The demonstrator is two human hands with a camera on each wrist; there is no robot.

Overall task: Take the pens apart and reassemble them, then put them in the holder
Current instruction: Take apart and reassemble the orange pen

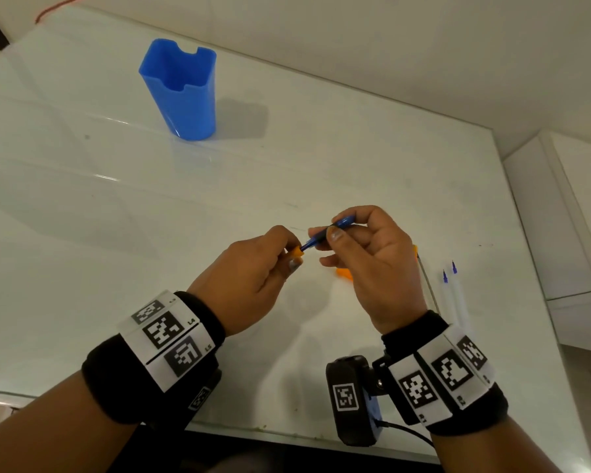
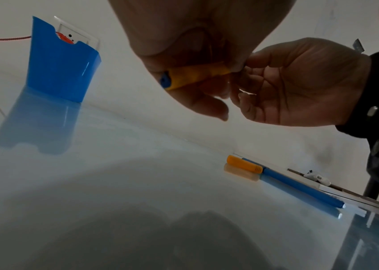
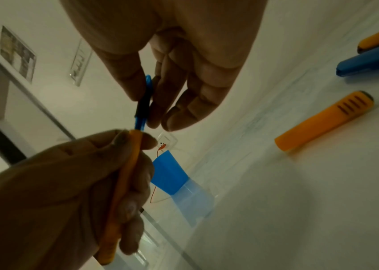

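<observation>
Head view: the wristbands fill the near edge, with both hands raised over the white table. The left hand grips an orange barrel, mostly hidden in the fist. The right hand pinches a blue pen section between thumb and forefinger. The two parts share one long axis, running left-right between the hands, blue end entering the orange mouth. The blue holder stands upright, well apart, beyond the left hand, which is nearer it. Two refills lie right of the right wrist.

Left wrist view: the fingers curl round the orange barrel; a blue end shows at its far tip. Another pen lies on the table.

Right wrist view: the blue section is dark at mid-length. Whether the parts are joining or separating cannot be told. A loose orange piece lies apart.
</observation>
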